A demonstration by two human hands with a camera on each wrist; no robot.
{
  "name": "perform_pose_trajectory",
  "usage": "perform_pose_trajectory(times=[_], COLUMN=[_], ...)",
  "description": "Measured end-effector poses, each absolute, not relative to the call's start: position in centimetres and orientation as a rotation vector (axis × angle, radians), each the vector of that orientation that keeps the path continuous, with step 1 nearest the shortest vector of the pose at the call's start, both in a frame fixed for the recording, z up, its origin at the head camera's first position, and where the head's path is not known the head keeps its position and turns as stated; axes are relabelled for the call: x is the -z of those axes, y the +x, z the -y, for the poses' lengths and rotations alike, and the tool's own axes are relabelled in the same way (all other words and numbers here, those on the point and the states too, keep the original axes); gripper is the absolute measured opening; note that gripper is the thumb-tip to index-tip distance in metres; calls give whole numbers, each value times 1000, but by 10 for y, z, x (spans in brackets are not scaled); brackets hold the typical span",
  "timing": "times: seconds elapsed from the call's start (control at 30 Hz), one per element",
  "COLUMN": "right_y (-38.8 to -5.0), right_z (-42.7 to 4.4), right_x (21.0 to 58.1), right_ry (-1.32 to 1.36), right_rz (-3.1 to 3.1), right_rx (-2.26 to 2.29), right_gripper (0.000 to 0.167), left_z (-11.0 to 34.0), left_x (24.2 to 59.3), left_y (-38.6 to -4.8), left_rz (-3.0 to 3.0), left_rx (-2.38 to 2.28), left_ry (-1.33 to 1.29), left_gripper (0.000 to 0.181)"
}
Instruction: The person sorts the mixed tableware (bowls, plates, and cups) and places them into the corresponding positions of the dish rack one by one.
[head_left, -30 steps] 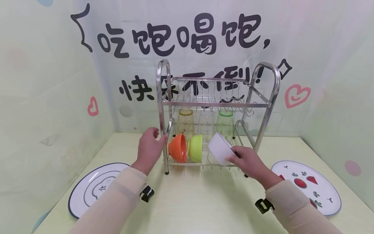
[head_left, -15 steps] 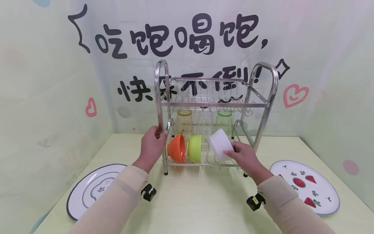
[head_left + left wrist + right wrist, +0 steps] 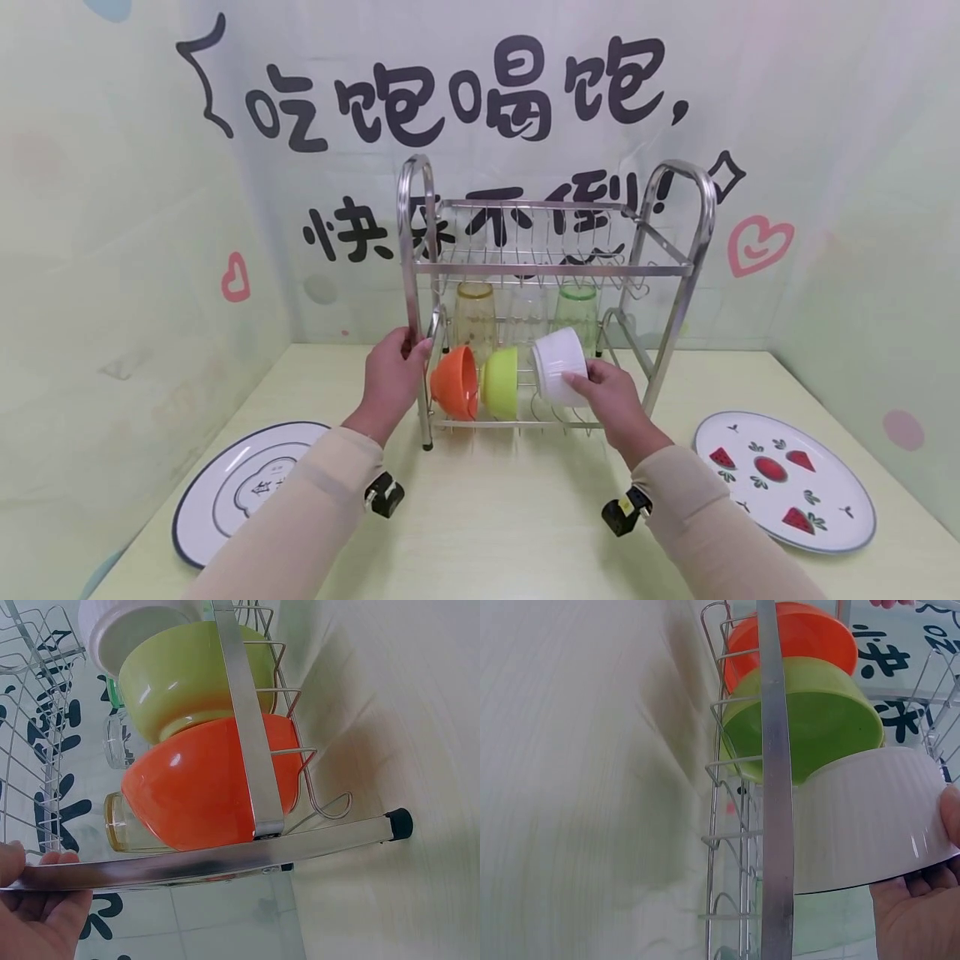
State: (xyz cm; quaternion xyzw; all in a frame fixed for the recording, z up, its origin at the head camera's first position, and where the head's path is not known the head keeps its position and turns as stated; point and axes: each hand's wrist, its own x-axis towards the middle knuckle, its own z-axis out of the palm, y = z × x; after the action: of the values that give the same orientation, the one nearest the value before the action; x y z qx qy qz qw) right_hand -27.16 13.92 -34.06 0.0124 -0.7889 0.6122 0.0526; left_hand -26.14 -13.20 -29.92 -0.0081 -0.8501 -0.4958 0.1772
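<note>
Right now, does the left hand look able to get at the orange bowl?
Probably yes, though not at once: the left hand grips the dish rack by its left post, so it would likely need to let go first; from the front, only the low rail stands before the orange bowl.

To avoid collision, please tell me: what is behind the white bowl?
A green glass and, partly, a clear glass; the white bowl hides much of the green one's lower part.

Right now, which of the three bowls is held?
The white ribbed bowl, gripped by the right hand; the glossy orange bowl and green bowl rest unheld on the metal rack.
</note>
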Motion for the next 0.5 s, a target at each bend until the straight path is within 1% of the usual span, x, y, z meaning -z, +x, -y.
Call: perform_pose_trajectory(times=[0.27,0.5], right_y=[-278,-282], right_z=[-128,-120], right_x=[343,347], right_ry=[-47,-99], right_rz=[2296,2205], right_rx=[-2048,-2146], right_gripper=[39,40], left_z=[136,137], left_x=[301,300], left_y=[-265,-264], left_rz=[2447,2483], left_rx=[1334,1297], left_ry=[-62,-67], left_gripper=[20,20])
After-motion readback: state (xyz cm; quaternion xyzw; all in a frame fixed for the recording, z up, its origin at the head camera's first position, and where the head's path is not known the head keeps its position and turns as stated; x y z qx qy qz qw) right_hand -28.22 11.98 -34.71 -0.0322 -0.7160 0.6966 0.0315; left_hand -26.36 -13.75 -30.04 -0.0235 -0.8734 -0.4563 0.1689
